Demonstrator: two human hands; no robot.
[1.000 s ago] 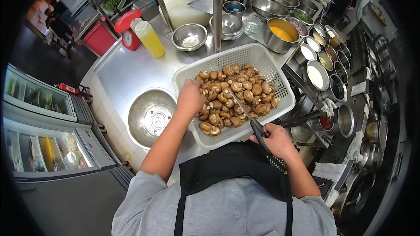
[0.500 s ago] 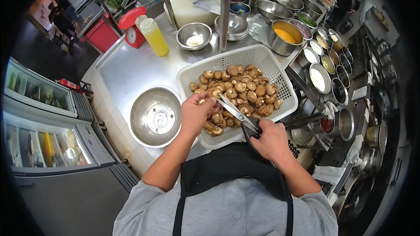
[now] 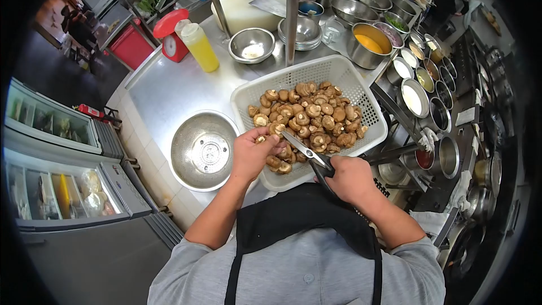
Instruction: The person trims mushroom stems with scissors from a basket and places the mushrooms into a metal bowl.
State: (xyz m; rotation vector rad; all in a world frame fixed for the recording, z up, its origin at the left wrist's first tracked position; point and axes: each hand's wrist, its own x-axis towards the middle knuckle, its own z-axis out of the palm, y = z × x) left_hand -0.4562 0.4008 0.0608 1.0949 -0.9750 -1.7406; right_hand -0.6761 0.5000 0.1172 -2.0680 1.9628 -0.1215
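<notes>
Left hand fingers pinch one mushroom over the near rim of the white basket. Right hand fingers grip scissors, blades at that mushroom. The basket overhangs the steel table near edge beside a perforated steel bowl. Farther back: yellow bottle, red scale, bowls. Refrigerators line the left.

A perforated white plastic basket holds matt brown mushrooms on a brushed stainless steel counter. Beside it sits a dull, dimpled metal colander. The scissors show glossy steel blades and black plastic handles.
</notes>
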